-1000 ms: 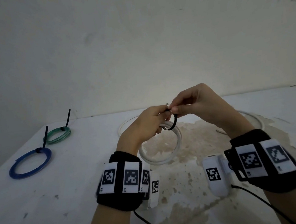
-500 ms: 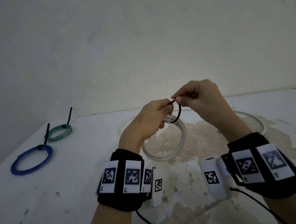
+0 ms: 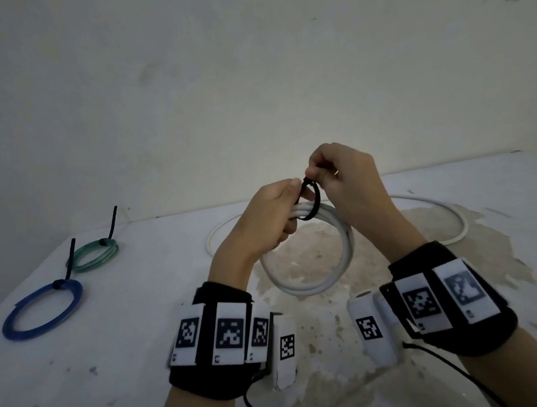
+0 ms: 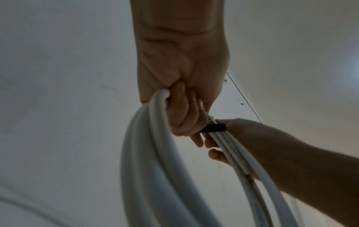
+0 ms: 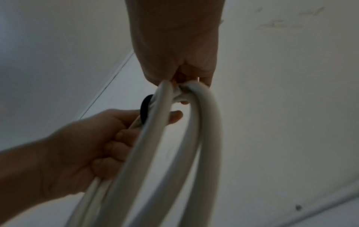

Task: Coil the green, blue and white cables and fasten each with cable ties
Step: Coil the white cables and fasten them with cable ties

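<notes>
the white cable (image 3: 312, 261), coiled and held above the table (image 3: 110, 349), is bunched in the left hand (image 3: 262, 223) while the right hand (image 3: 340, 180) pinches the black cable tie (image 3: 313, 200) looped loosely around it, so next it likely needs cinching tight

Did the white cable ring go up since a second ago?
Yes. The white coil, held in the left hand, has lifted: its top now overlaps the table's far edge, where earlier it sat below.

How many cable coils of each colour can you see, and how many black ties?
Green coil: 1
Blue coil: 1
White coil: 1, held in both hands
Black ties: 3, one on each coil
Total: 6 things
</notes>
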